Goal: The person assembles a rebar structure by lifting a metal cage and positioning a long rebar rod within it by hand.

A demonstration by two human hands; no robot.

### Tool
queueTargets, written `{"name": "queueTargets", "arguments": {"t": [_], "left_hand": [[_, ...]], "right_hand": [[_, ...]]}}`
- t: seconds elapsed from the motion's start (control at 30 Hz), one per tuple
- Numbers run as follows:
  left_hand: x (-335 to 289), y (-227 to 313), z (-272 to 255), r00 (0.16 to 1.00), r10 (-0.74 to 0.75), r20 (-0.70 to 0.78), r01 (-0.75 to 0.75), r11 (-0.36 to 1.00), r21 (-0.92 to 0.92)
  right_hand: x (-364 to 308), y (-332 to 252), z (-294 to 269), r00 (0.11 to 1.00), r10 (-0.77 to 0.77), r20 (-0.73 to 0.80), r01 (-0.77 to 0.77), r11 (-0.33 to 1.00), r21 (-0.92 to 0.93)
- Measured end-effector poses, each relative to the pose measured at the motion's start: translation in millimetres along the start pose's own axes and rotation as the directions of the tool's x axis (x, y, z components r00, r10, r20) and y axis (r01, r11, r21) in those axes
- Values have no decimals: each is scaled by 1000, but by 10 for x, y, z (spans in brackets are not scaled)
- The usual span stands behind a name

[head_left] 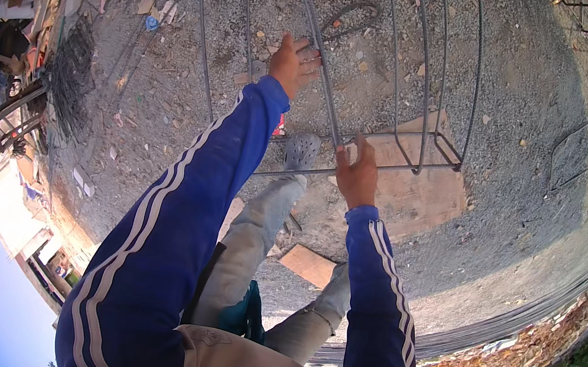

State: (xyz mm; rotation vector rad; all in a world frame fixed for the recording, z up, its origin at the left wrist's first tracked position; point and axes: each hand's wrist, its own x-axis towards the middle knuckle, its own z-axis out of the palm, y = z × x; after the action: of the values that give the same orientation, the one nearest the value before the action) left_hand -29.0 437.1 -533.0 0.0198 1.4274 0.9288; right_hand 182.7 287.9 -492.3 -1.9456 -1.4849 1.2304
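A cage-like frame of bent grey steel rods [429, 75] lies before me over the gravel. My left hand [296, 67] is at its middle, fingers spread and stretched out against a long, slanting steel bar [322, 81]. That hand does not wrap around the bar. Lower down, my right hand [358, 174] is closed where the bar's near end meets the frame's near cross rod [399, 167]. Its thumb lies by the bar end, and its other fingertips are partly hidden.
Under the frame's near right corner lies a worn brown board [421, 195]. My grey clog [302, 151] stands just inside the near rod. A smaller wooden piece [308, 264] is between my legs. Tangled dark wire [78, 79] lies left; a rectangular rod loop [580, 150] lies right.
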Motion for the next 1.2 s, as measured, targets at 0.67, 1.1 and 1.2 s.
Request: {"name": "queueTargets", "arguments": {"t": [0.67, 1.1, 1.2], "left_hand": [[107, -278, 36, 910, 400, -107, -263, 759, 595], [-123, -263, -2714, 799, 78, -596, 218, 887, 408], [-129, -223, -2651, 739, 160, -654, 235, 849, 473]], "right_hand": [[387, 43, -153, 958, -238, -163, 185, 941, -285], [1755, 1073, -1661, 939, 342, -37, -337, 936, 104], [1523, 1213, -1712, 957, 291, 2, -291, 957, -6]]}}
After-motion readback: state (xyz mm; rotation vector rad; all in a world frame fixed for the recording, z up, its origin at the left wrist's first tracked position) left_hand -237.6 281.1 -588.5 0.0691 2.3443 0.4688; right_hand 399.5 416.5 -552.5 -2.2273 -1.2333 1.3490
